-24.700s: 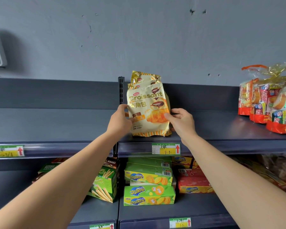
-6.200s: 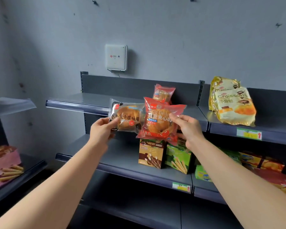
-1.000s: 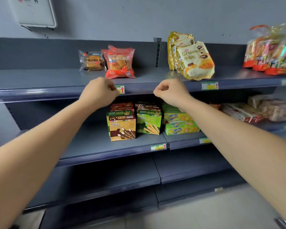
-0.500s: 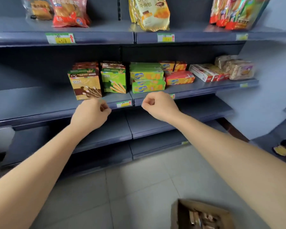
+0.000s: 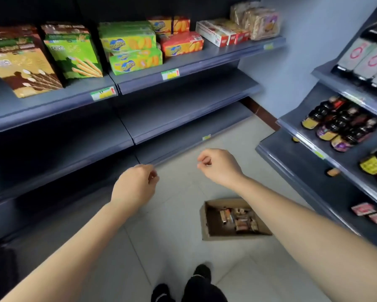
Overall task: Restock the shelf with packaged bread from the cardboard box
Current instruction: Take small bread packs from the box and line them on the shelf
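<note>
Left hand (image 5: 135, 188) held out in the air, fingers curled in, holding nothing. Right hand (image 5: 220, 166) the same: loose fist, thumb against the index finger, empty, slightly higher and further forward than the left. Both hands well above the tiled floor (image 5: 178, 216), touching nothing. Cardboard box (image 5: 234, 237) sits open on the floor below the right forearm, near the right rack (image 5: 292, 160); small wrapped packets (image 5: 237, 219) lie in its bottom, too blurred to read. Dark shoes (image 5: 201, 273) at the bottom edge, near the box. Grey shelf unit (image 5: 183, 105) ahead and to the left. Its stocked level carries a brown stick-biscuit box (image 5: 24, 68), a green stick-biscuit box (image 5: 74, 55), stacked green-yellow cracker boxes (image 5: 135, 51), a red-orange cracker box (image 5: 183, 45) and clear-wrapped packs (image 5: 261, 20) at the far end. Price tag (image 5: 170, 74) on that level's front edge. Right rack holds dark bottles (image 5: 340, 127) lying in rows.
</note>
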`<action>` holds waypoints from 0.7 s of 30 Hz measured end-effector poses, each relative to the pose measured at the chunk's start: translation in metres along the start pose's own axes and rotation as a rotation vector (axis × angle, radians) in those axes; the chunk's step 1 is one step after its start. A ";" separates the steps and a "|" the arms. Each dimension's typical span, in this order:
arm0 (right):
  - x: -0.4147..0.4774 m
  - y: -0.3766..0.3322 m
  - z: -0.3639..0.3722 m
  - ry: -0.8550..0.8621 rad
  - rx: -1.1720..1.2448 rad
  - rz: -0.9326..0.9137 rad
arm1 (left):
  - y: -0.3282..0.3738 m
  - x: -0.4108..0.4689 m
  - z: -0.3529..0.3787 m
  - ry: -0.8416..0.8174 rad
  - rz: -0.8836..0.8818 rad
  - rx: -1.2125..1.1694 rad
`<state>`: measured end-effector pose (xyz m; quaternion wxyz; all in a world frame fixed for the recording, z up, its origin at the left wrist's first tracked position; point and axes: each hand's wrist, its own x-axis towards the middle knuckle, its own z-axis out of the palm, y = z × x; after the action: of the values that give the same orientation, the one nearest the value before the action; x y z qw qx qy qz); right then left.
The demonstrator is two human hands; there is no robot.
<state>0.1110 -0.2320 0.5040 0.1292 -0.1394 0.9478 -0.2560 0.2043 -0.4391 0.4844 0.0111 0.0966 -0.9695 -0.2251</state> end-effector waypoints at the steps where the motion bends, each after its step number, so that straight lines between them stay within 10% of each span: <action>1: -0.007 0.015 0.003 -0.005 0.006 0.025 | 0.006 -0.002 0.011 -0.023 0.009 -0.006; 21: -0.035 0.347 -0.017 -0.118 0.010 0.450 | 0.200 0.034 0.276 -0.468 -0.025 -0.024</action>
<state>0.0688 0.0756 0.3435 0.2388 0.0613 0.9446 -0.2167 0.1164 -0.1503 0.3235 -0.2154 0.0536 -0.9416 -0.2532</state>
